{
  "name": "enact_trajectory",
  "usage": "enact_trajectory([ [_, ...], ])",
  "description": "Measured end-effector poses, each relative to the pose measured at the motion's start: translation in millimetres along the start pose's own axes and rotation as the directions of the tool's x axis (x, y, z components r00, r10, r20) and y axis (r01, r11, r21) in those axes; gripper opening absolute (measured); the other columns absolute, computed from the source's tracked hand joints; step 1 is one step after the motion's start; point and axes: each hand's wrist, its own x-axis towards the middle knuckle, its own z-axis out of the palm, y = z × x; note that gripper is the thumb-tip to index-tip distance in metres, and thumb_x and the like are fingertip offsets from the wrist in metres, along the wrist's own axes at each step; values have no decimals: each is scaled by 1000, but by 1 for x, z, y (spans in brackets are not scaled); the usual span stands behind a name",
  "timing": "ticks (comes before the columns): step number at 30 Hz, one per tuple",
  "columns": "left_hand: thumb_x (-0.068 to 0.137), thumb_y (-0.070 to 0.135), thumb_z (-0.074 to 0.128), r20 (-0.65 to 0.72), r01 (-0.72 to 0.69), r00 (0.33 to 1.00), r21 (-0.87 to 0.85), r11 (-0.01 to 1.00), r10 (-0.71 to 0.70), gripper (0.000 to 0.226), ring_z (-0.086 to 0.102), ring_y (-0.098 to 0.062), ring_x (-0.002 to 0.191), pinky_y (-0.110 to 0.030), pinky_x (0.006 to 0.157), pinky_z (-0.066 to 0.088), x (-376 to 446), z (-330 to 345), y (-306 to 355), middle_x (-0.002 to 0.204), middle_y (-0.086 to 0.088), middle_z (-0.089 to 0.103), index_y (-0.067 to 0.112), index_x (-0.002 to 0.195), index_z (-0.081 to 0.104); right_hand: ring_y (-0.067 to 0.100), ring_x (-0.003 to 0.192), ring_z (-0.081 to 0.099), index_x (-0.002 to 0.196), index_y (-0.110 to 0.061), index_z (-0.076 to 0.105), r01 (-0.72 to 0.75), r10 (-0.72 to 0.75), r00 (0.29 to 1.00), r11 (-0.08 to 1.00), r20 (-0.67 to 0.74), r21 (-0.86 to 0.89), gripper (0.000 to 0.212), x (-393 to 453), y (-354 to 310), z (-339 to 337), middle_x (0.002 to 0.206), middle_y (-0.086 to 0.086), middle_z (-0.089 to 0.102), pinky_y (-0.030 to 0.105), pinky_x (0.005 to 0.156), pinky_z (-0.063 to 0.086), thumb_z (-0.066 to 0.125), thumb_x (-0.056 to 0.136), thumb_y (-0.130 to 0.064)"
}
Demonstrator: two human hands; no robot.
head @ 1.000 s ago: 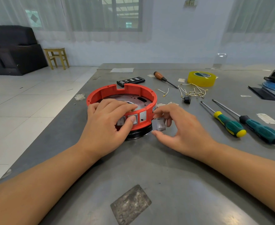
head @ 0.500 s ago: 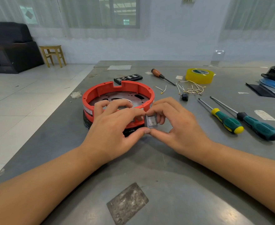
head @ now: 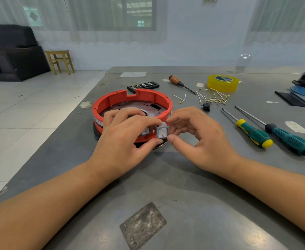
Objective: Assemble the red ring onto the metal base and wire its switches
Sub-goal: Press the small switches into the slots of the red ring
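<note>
Both hands engaged: switch [head: 162, 132] pinched by left hand [head: 128, 139] and right hand [head: 200, 137] against ring [head: 130, 100] on counter [head: 184, 186].

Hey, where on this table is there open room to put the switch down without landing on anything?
Open: the near table between both forearms, bordered by the scuffed patch, and the strip left of the red ring. Crowded: right of the ring, with wire pieces, yellow tape and two green screwdrivers. Both hands pinch the switch.
</note>
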Motion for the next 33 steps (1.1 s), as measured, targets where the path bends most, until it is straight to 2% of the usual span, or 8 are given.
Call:
enact_trajectory([
  [5, 89, 50, 75, -26, -56, 998, 37, 998, 57, 34, 60, -20, 118, -42, 98, 34, 0, 3, -4, 107, 13, 73, 27, 114, 73, 19, 89, 71, 111, -13, 68, -149, 148, 989, 986, 16, 68, 24, -2, 1, 2, 100, 0, 68, 33, 79, 61, 78, 90, -20],
  [8, 89, 52, 76, -34, -80, 996, 39, 996, 82, 34, 59, -20, 119, -44, 98, 36, 0, 4, -5, 108, 12, 73, 32, 116, 69, 21, 83, 71, 110, -21, 69, -225, 224, 974, 966, 20, 129, 24, -1, 1, 3, 91, -5, 68, 38, 76, 61, 79, 89, -24],
  [13, 91, 47, 77, -29, -92, 995, 49, 995, 94, 30, 61, -19, 120, -46, 96, 40, 1, 4, -5, 109, 10, 74, 29, 114, 71, 37, 80, 69, 104, -32, 70, -382, 391, 919, 846, 55, 372, 28, 0, -3, 7, 89, 7, 68, 54, 81, 60, 84, 80, -26],
  [18, 90, 38, 79, -38, -102, 994, 88, 991, 105, 25, 63, -21, 117, -46, 93, 41, 1, 3, -3, 107, 7, 74, 23, 110, 76, 28, 82, 72, 104, -32, 70, -420, 429, 902, 843, 51, 336, 35, 0, -9, 11, 92, 6, 69, 38, 82, 62, 90, 75, -29],
  [23, 89, 47, 77, -14, -102, 995, 90, 991, 103, 36, 59, -21, 120, -43, 97, 39, 3, 2, 1, 112, 7, 72, 26, 117, 68, 19, 82, 73, 98, -30, 69, -431, 454, 891, 856, -14, 286, 31, 0, -8, 12, 89, -1, 73, 29, 76, 62, 89, 75, -33],
  [27, 86, 48, 75, 32, -1, 999, 84, 996, -2, 45, 55, -20, 124, -39, 102, 35, 4, -2, -1, 122, 6, 68, 24, 123, 63, 13, 78, 72, 98, -30, 69, -442, 458, 887, 878, -53, 186, 30, 0, -2, 10, 85, -7, 72, 21, 70, 57, 88, 76, -38],
  [29, 89, 41, 65, 48, 80, 995, 61, 995, -83, 38, 56, -19, 124, -36, 104, 32, 3, -4, -3, 122, 7, 67, 23, 123, 65, 12, 77, 71, 97, -32, 69, -442, 456, 888, 883, -64, 158, 30, 1, 0, 10, 85, -8, 71, 20, 70, 57, 87, 75, -40],
  [33, 92, 40, 48, 113, 225, 966, 62, 972, -231, 45, 54, -13, 128, -31, 106, 23, 5, -5, -2, 124, 10, 69, 26, 129, 69, 6, 78, 70, 95, -36, 67, -428, 435, 898, 899, -70, 97, 26, 4, 0, 13, 87, -20, 70, 17, 69, 56, 86, 77, -40],
])
